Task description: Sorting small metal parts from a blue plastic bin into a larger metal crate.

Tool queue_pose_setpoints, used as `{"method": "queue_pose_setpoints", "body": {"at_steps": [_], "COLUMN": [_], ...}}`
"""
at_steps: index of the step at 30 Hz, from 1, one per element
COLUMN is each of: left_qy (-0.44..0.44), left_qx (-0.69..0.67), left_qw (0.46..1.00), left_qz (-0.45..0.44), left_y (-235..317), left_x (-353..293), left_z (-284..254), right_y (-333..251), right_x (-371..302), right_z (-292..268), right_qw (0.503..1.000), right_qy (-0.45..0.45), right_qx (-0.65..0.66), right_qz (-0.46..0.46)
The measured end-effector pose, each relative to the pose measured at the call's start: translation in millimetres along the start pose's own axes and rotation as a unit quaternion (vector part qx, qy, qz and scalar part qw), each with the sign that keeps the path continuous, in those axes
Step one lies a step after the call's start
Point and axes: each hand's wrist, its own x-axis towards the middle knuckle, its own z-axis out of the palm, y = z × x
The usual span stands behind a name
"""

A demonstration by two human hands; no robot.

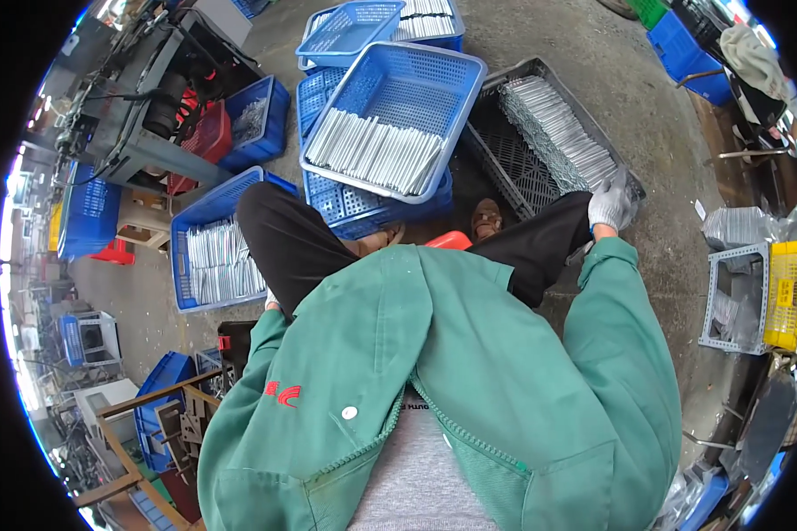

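Observation:
My right hand [609, 206], in a pale knitted glove, is at the near right corner of a black plastic crate [496, 150], its fingers over the rim and slightly blurred. Inside that crate, thin silvery metal rods or tubes [562, 128] lie packed in a row along the right side. Only a sliver of my left hand [273, 302] shows below my left knee. The knee and sleeve hide its fingers. Close by it stands a blue basket [186, 265] of similar silvery pieces [226, 261].
Ahead, a tilted blue basket [394, 55] of short metal tubes [376, 152] rests on stacked blue crates [363, 212]. A machine [164, 106] stands left, near a red bin [208, 133]. To the right are a metal frame [733, 341] and a yellow crate [786, 301].

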Motion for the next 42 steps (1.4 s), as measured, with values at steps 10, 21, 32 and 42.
{"method": "queue_pose_setpoints", "body": {"at_steps": [10,21,32,42], "left_qy": [0.182,0.085,-0.127,0.057], "left_qx": [-0.155,-0.358,-0.654,-0.559], "left_qw": [0.969,0.930,0.699,0.693], "left_qz": [0.059,0.008,-0.262,-0.452], "left_y": [103,343,189,199], "left_x": [52,-29,102,119], "left_z": [23,75,213,228], "right_y": [21,-134,-225,-239], "right_x": [-7,-58,-109,-108], "right_z": [-12,35,91,104], "right_qw": [0.993,0.832,0.540,0.620], "right_qy": [-0.026,-0.350,-0.575,-0.490], "right_qx": [-0.113,0.420,0.544,0.554], "right_qz": [0.006,0.100,0.285,0.263]}}
